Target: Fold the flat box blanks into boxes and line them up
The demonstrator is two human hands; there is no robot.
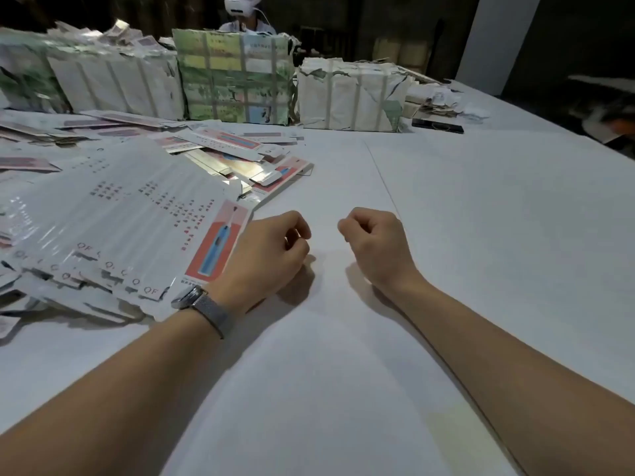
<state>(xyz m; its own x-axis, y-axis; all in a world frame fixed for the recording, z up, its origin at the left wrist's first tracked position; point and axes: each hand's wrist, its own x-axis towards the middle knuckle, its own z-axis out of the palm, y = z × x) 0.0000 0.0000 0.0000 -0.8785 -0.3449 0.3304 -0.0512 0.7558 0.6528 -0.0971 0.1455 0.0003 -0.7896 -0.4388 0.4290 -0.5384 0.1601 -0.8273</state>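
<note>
Table (446,235) white; box blanks (113,214) white, red print, pink-red panel with blue brush; watch strap (214,312) silver-grey.

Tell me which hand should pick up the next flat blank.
Left. The left hand sits right beside the fanned stack of blanks, holding nothing. The right hand is farther off over the bare table.

I'm looking at a packing workroom: a broad white-covered worktable (446,235), heaps of flat printed white-and-red cardboard box blanks (113,214) on my left, strapped paper-wrapped bundles of stock (347,97) along the far edge, a dim storeroom-like backdrop behind.
</note>
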